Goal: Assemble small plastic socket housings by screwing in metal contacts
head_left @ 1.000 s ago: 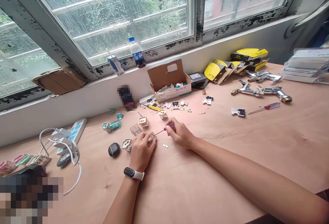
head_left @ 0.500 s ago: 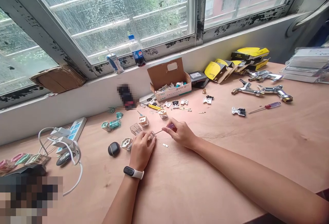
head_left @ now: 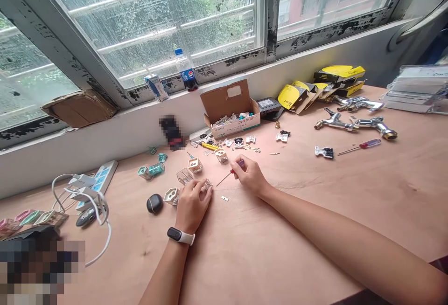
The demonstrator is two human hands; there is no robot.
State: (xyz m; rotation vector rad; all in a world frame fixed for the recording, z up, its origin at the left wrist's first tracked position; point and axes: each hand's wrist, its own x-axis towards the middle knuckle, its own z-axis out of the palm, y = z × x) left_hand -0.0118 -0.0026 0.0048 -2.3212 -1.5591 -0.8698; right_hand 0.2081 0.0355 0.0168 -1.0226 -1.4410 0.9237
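The clear plastic casing [head_left: 208, 184] lies on the table [head_left: 280, 249], partly covered by the left hand [head_left: 191, 204]. Judged risk: the casing could skid or crack if the screwdriver [head_left: 224, 178] slips, caused by a loose hold or skewed pressure. The left hand is half curled, thumb and fingers closed on the casing, contacts partly hidden. The right hand [head_left: 251, 176] pinches the screwdriver handle; the tip stands apart, at the casing's 3 o'clock. A small metal blade [head_left: 225, 198] lies at 4 o'clock, a cream-topped sharpener [head_left: 171, 196] near 9.
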